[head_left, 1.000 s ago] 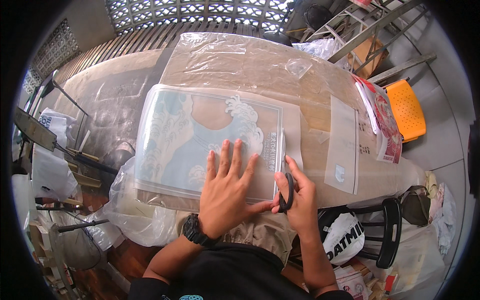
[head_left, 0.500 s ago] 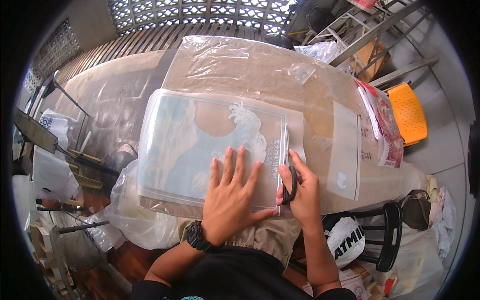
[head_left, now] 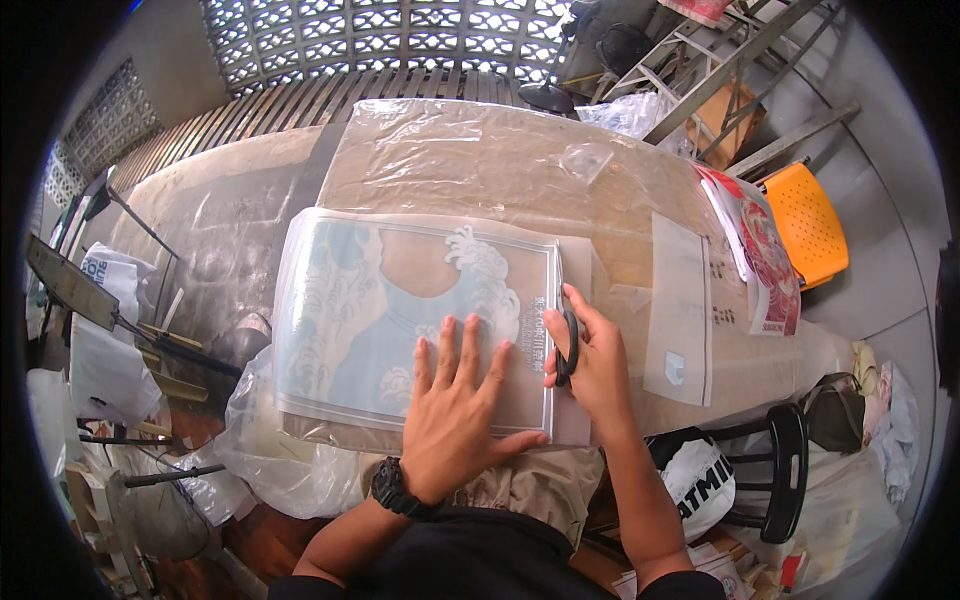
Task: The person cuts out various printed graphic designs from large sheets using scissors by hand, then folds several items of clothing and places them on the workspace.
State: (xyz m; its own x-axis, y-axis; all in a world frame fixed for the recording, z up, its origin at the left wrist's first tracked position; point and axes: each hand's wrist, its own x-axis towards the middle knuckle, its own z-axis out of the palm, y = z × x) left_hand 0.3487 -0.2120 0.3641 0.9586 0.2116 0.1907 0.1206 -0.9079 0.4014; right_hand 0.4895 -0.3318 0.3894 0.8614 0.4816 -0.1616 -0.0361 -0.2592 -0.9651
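A translucent plastic film printed with a pale blue and white wave picture lies on the plastic-wrapped table. My left hand rests flat on its lower right part, fingers spread, with a black watch on the wrist. In my right hand is a pair of scissors with black handles. Their blades point away from me along the printed border at the film's right side. A plain margin of film lies beyond that border. How far the blades are open is hard to see.
Another printed film piece lies to the right on the table. Beyond it are a red and white printed bag and an orange chair. A black chair back stands at lower right; a ladder leans at far right.
The view has shifted, so the table sits slightly lower and further left. My right hand and the scissors remain at the film's right border; my left hand stays flat on the film.
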